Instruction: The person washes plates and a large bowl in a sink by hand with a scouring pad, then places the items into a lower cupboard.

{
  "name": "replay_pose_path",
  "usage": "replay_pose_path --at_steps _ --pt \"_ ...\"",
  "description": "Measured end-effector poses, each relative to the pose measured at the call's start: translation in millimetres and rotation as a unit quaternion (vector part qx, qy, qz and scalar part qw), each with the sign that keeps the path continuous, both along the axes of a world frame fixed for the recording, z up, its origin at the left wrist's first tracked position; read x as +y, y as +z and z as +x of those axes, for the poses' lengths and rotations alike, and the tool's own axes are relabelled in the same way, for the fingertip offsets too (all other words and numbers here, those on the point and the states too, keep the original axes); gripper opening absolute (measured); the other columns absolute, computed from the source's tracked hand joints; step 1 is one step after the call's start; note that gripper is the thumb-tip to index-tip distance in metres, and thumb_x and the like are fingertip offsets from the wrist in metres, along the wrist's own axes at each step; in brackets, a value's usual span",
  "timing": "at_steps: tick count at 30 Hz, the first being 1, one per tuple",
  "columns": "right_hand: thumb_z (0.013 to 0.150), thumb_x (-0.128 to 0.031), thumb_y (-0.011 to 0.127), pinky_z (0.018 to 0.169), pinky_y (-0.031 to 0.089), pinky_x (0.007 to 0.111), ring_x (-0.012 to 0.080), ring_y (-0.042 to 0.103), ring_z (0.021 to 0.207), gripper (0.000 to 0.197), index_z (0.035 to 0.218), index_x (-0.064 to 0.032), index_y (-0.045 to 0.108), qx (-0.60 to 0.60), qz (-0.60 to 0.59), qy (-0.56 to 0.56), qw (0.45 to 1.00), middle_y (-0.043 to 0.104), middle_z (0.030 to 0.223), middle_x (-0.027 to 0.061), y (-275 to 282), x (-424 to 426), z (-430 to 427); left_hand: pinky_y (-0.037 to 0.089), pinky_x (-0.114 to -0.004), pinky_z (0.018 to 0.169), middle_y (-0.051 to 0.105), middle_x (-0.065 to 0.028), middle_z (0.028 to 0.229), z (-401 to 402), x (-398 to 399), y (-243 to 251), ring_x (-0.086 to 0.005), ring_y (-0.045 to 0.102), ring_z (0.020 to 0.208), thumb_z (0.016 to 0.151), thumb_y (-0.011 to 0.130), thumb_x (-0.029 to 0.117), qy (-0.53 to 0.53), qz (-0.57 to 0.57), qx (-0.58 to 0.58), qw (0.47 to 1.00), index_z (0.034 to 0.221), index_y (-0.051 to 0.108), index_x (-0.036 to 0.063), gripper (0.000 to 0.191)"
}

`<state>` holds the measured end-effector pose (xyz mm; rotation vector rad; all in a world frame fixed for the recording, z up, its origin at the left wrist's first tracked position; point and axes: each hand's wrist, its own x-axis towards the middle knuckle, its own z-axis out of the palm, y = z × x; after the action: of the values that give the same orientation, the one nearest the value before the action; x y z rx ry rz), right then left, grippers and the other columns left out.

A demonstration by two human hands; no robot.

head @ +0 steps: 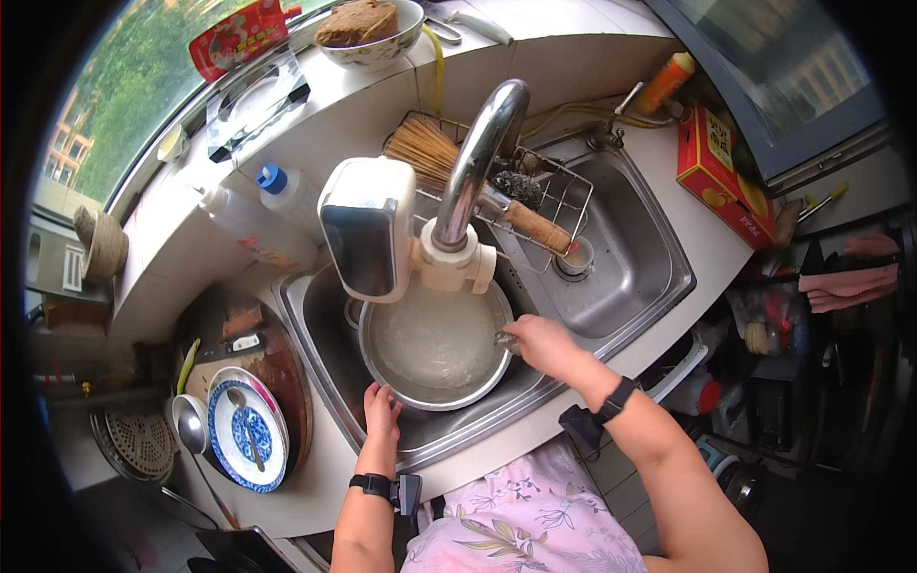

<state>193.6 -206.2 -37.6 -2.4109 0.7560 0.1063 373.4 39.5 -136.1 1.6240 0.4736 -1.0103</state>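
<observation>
A round metal pot [435, 401] of cloudy water sits in the left sink basin [329, 336], under the faucet. At its lower left rim is my left hand [382, 414], fingers curled onto the edge. My right hand [541, 346] pinches a greyish scrubber, apparently steel wool [507, 342], against the pot's right inner wall. The chrome faucet [478, 157] with its white filter unit [369, 229] hangs over the pot's far side and hides part of its rim.
A wire rack [584, 193] spans the basins, holding a bamboo brush [430, 150] and a dark scouring ball [517, 188]. Left stand a cutting board [297, 379], a knife [240, 346], and a blue-patterned plate [247, 458] with a spoon. A red box [716, 175] stands right.
</observation>
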Motion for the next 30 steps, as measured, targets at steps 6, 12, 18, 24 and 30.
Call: replay_pose_path --at_steps 6,12,18,24,30 --pt "0.074 0.008 0.047 0.071 0.044 0.026 0.0224 0.057 0.077 0.029 0.1 0.0008 0.057 -0.233 -0.015 -0.047 0.971 0.057 0.086 0.0129 168 -29 31 0.036 -0.03 0.086 0.042 -0.0081 0.115 3 17 5 -0.0171 0.041 0.098 0.079 0.054 0.023 0.001 0.0 0.037 0.999 0.129 0.029 0.0057 0.058" --pt "0.086 -0.013 0.048 0.094 0.032 0.028 0.0209 0.044 0.113 0.032 0.116 -0.0011 0.05 -0.208 -0.073 0.005 0.975 0.05 0.118 0.0127 154 -93 51 0.026 -0.039 0.1 0.03 -0.0183 0.132 12 55 84 -0.0265 0.029 0.123 0.083 0.053 0.027 -0.041 -0.225 0.035 0.973 0.13 0.025 0.0037 0.06" --pt "0.088 -0.022 0.049 0.076 0.04 0.022 0.0068 0.051 0.089 0.03 0.115 -0.0092 0.052 -0.211 0.116 -0.228 0.943 0.055 0.102 -0.0005 122 -189 46 0.04 -0.046 0.091 0.047 -0.0219 0.114 25 149 132 -0.033 0.045 0.11 0.082 0.052 0.037 0.248 -0.364 0.002 0.898 0.123 0.033 0.0029 0.056" --pt "0.084 -0.016 0.055 0.06 0.046 0.02 0.0071 0.056 0.075 0.025 0.109 -0.013 0.055 -0.14 0.346 -0.28 0.884 0.058 0.086 -0.0035 81 -219 43 0.05 -0.043 0.077 0.05 -0.0182 0.111 49 163 138 -0.0315 0.057 0.093 0.085 0.048 0.034 0.317 -0.269 -0.089 0.905 0.121 0.033 0.0007 0.052" --pt "0.084 -0.006 0.05 0.057 0.05 0.02 0.0108 0.06 0.07 0.023 0.106 -0.0018 0.054 -0.118 0.276 -0.241 0.923 0.06 0.085 0.0033 76 -218 55 0.053 -0.04 0.073 0.053 -0.0146 0.107 65 179 116 -0.028 0.058 0.089 0.087 0.05 0.02 0.29 -0.171 -0.124 0.934 0.119 0.037 0.0014 0.039"
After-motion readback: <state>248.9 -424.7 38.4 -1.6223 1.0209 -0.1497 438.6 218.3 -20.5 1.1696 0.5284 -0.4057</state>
